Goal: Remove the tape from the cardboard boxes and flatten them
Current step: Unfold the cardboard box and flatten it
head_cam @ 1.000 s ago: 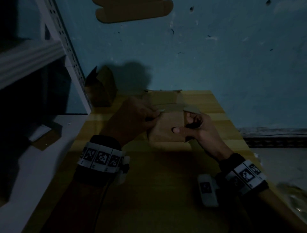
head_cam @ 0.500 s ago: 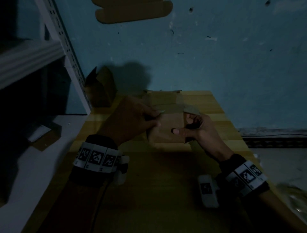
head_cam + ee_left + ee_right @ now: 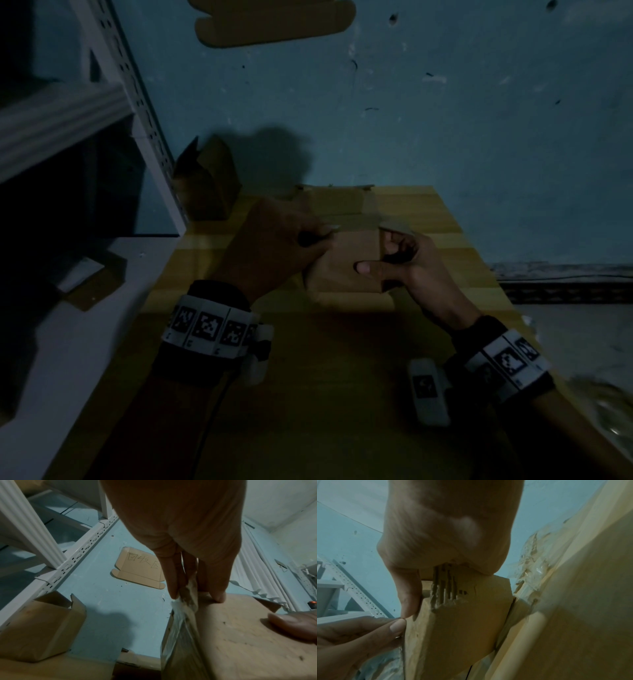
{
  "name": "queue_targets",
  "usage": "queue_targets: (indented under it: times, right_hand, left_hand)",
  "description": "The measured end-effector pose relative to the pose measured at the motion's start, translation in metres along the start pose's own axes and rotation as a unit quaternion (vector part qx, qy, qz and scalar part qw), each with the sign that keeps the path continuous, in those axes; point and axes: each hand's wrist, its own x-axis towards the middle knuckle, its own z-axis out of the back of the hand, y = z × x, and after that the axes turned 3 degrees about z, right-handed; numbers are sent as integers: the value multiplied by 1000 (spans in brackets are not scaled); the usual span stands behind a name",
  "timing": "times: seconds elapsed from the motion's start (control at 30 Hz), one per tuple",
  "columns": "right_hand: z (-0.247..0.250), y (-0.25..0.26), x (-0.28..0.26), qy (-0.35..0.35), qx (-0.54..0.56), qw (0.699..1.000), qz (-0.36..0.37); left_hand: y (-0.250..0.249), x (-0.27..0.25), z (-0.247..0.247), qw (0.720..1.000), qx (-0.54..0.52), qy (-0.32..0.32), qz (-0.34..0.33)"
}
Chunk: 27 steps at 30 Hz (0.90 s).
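The left hand [image 3: 274,246] has its fingers curled and pinched together on a crumpled strip of clear tape [image 3: 186,601] at the left upper edge of the cardboard box [image 3: 342,260]; in the left wrist view the strip runs from the fingertips [image 3: 173,588] down along the box's edge, part of it lifted off the cardboard. The right hand [image 3: 407,260] grips the box's right side: the thumb [image 3: 368,266] lies flat on the near face, and the other fingers are curled round the right edge, under a small raised flap [image 3: 394,226]. In the right wrist view the cardboard [image 3: 462,622] beneath that hand is torn, with its corrugated ribs [image 3: 444,586] exposed just below the palm. The box is held between both hands just above the wooden table [image 3: 428,219], near the table's middle. Both wrists wear bands printed with black-and-white markers [image 3: 209,323].

Farther off, a brown flattened box [image 3: 335,202] lies on the table behind the held one, toward the blue wall [image 3: 445,120]. At the table's far left corner stands an open cardboard box [image 3: 209,185], flaps up, beside the white perforated post of a shelving rack [image 3: 137,92]. A flattened cardboard sheet [image 3: 139,569] with handwritten marks is fixed to the wall above.
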Motion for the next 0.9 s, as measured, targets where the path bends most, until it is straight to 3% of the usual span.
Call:
queue_targets:
  times: [0.3, 0.9]
  right_hand:
    - [0, 3, 0, -1, 22, 1000, -2]
    - [0, 2, 1, -6, 23, 1000, -7]
  left_hand:
    - [-7, -1, -5, 996, 86, -1, -30]
    - [-12, -2, -15, 991, 130, -15, 10]
